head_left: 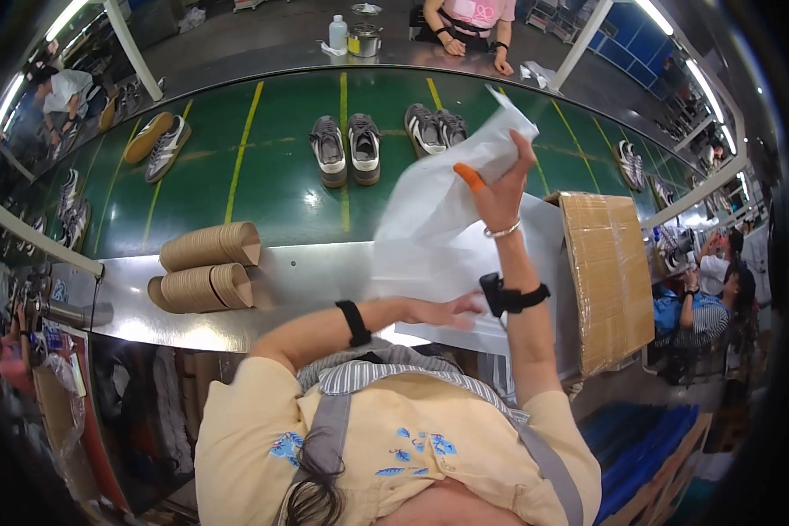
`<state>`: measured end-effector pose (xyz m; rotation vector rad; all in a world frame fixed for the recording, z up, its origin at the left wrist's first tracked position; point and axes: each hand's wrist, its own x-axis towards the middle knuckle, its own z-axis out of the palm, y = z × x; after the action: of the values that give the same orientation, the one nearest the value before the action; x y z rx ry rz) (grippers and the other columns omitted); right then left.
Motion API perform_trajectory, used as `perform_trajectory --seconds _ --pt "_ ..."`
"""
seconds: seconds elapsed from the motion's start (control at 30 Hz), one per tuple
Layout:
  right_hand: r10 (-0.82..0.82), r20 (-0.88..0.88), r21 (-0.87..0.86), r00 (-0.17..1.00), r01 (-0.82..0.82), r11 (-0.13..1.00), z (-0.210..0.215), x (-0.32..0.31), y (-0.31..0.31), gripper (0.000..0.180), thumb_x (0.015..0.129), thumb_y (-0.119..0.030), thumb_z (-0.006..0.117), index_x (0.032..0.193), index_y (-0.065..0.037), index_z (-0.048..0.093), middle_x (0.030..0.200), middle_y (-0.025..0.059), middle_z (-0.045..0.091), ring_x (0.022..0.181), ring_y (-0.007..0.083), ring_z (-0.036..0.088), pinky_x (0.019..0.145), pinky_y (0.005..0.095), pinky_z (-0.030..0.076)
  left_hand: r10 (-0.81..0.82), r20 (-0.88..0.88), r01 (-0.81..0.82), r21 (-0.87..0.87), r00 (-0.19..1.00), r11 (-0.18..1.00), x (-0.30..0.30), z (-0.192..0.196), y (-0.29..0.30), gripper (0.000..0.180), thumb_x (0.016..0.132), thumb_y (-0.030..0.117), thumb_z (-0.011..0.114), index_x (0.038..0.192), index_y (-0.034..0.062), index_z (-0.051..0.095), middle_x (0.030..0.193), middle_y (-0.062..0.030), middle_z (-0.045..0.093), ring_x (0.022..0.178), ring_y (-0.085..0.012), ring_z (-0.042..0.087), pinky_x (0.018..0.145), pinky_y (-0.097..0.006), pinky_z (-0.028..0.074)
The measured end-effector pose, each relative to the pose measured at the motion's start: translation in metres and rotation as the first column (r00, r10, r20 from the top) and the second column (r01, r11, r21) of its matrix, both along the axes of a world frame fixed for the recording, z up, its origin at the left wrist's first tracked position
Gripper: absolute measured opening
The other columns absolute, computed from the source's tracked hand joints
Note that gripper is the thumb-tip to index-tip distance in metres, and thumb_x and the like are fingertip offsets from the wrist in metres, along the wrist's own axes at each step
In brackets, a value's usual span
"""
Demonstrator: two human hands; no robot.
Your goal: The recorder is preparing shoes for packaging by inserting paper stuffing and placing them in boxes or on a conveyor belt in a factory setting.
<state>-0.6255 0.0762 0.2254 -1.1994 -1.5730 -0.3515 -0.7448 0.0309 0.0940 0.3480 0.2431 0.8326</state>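
Note:
My right hand (500,188), with an orange cover on one finger, is raised over the near edge of the green belt. It is closed on a thin, translucent white sheet (430,206) that hangs in folds down to the metal ledge. My left hand (451,311) is lower, over the ledge by the sheet's bottom part. It is smeared by motion, its fingers look stretched out and apart, and I see nothing in it. Beyond the sheet lies a pair of grey-and-white sneakers (425,130), partly covered by it. Another such pair (346,151) stands left of it.
Two nested stacks of curved brown cardboard pieces (206,247) lie on the metal ledge (316,280) at left. A cardboard box (609,280) stands close on the right. The green belt (280,184) carries more shoes. A person (473,17) stands across, near a bottle (337,33) and metal pot (365,40).

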Motion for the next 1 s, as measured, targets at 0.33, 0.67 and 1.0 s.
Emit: perform_trajectory --seconds 0.33,0.67,1.0 --pt "0.19 -0.684 0.15 0.705 -0.119 0.982 -0.018 -0.061 -0.028 0.102 0.067 -0.022 0.087 0.14 -0.01 0.016 0.132 0.011 0.034 0.119 0.0244 0.043 0.1 0.0357 0.04 0.16 -0.044 -0.145 0.236 0.986 0.961 -0.047 0.089 0.078 0.039 0.087 0.023 0.062 0.123 0.0106 0.054 0.111 -0.0064 0.062 0.103 -0.0199 0.06 0.092 -0.038 0.048" --pt "0.33 0.053 -0.063 0.943 -0.327 0.943 0.022 -0.063 0.004 0.029 0.067 -0.014 0.083 0.06 -0.004 0.056 0.076 0.0061 0.057 0.078 0.021 0.056 0.062 0.0286 0.043 0.436 -0.607 0.541 0.793 0.664 0.281 -0.071 0.067 0.125 0.032 0.079 0.02 0.068 0.108 0.0066 0.061 0.094 -0.0046 0.063 0.085 -0.0131 0.059 0.073 -0.029 0.049" --pt "0.082 -0.504 -0.419 0.86 -0.326 0.848 -0.052 -0.065 0.07 0.054 0.075 -0.019 0.079 0.113 0.0 0.045 0.093 0.0119 0.059 0.083 0.02 0.058 0.074 0.0302 0.047 -0.052 -0.418 0.193 0.302 0.907 0.934 -0.086 0.043 0.108 0.053 0.097 0.01 0.05 0.143 0.0131 0.024 0.13 -0.0054 0.048 0.118 -0.02 0.051 0.098 -0.039 0.045"
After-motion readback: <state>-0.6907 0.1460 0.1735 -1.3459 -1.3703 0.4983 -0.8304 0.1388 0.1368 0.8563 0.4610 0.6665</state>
